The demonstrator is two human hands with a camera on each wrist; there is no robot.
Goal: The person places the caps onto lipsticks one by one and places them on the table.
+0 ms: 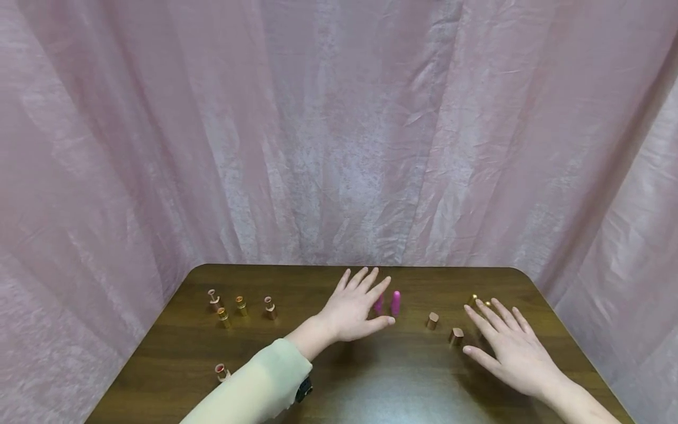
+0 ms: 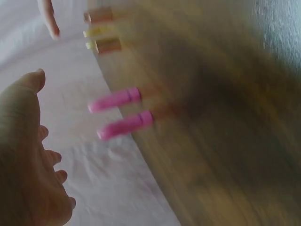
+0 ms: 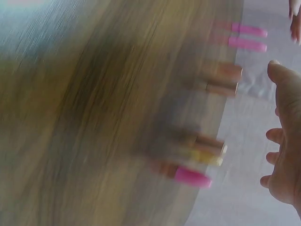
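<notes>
Head view shows left grip point(image 1: 352, 307), spread wide, near smooth, round-tipped pink tubes point(image 1: 396, 303); right grip point(image 1: 512, 352), likewise splayed, near faceted coppery blocks point(image 1: 432, 321); flared metallic tubes point(image 1: 271, 308) dot the wood-grained worktop point(image 1: 402, 383).

A curtained-off nook, though whether in a home or a studio cannot be told: shiny pink drapes point(image 1: 339, 129) hang in folds on 3 sides of a brown wood-grain table point(image 1: 312, 287) with rounded far corners, its edge near the drapes

Tubes point(image 1: 396, 303) stand on the table point(image 1: 392, 383), curtain point(image 1: 339, 147) behind.
</notes>
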